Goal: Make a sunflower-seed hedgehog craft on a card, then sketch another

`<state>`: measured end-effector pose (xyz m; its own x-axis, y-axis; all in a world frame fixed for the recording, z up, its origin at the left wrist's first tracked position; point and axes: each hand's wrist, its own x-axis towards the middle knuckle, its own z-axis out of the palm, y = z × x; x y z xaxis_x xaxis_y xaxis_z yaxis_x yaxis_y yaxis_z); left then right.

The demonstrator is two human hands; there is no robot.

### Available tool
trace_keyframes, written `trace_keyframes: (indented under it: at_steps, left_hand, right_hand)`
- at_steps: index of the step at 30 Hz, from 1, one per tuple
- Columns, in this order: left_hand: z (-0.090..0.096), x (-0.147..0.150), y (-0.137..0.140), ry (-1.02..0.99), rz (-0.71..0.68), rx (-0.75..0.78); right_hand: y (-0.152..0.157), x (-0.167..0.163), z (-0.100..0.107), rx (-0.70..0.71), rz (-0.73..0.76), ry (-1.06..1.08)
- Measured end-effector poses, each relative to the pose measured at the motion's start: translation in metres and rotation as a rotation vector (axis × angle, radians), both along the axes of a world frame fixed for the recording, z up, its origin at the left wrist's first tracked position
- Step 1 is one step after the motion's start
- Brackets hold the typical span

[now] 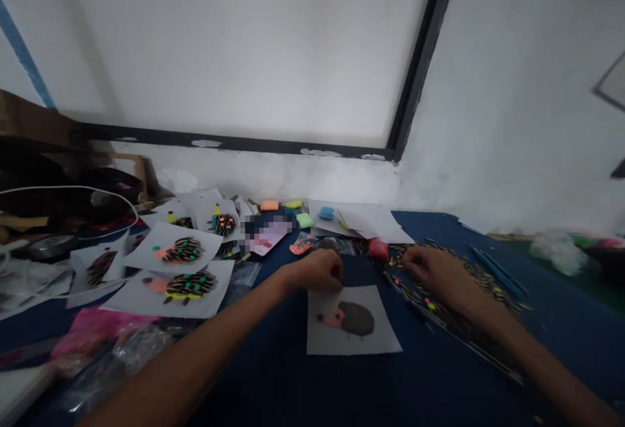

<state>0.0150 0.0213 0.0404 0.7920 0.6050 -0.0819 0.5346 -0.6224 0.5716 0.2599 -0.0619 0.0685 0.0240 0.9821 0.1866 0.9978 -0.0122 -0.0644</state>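
The hedgehog picture lies on the tabletop by the left hand. Both hands' fingers curl; I can't tell if they grip anything. The right hand could scatter the little bits if it bumps them.

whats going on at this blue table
A person's left hand is at the top edge of a paper sheet with a dark-bodied hedgehog. The right hand is at a pile of seed-like pieces. Whether either holds anything is unclear. Farther left lie hedgehog pictures bearing similar dark pieces.
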Motion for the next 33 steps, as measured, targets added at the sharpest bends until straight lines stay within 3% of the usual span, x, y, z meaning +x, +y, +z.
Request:
trace_keyframes:
  at_steps: [5, 8, 21, 33]
  left_hand:
    - [-0.01, -0.002, 0.002, -0.071, -0.041, 0.141]
    - [-0.017, -0.004, 0.003, -0.086, -0.058, 0.124]
    - [-0.011, -0.007, -0.003, -0.088, -0.034, 0.013]
    - [-0.015, -0.005, -0.009, -0.077, 0.01, 0.142]
  right_hand:
    - [0.009, -0.007, -0.021, -0.053, -0.015, -0.019]
    - [0.012, -0.005, -0.029, -0.082, -0.045, -0.034]
    - [0.014, 0.005, -0.035, -0.126, -0.02, -0.049]
    - [0.011, 0.0, -0.039, -0.007, 0.071, -0.06]
